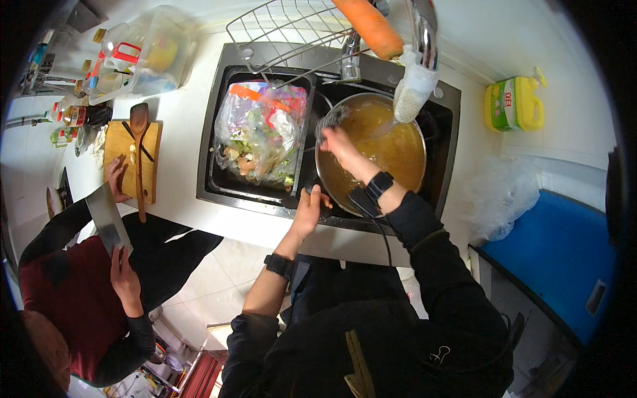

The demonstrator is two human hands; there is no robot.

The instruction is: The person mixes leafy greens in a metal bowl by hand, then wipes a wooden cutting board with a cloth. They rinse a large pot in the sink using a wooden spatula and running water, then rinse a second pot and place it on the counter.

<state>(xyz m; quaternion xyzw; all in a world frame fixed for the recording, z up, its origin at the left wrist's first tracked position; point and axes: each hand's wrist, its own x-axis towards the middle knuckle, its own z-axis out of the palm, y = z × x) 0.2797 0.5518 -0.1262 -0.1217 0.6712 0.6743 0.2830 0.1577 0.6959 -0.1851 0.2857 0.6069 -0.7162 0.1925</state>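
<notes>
In the right basin of a black double sink [205,164] sits a wide metal pan [424,164] holding brownish water. Water runs into it from a chrome faucet [423,30] whose spout is wrapped in white material. My left hand [309,206] grips the pan's black handle [322,208] at the sink's front edge. With my right hand [341,147] I hold a steel wool scrubber [332,119] against the pan's upper left inner wall; the hand is slightly blurred. A plastic bag of food scraps [259,134] fills the left basin.
A wire rack [283,35] and a carrot [373,30] are above the sink. At left, another person [74,298] holds a cleaver [107,216] beside a wooden cutting board [117,149] with a wooden spatula [139,149]. A yellow detergent jug [522,104] stands right.
</notes>
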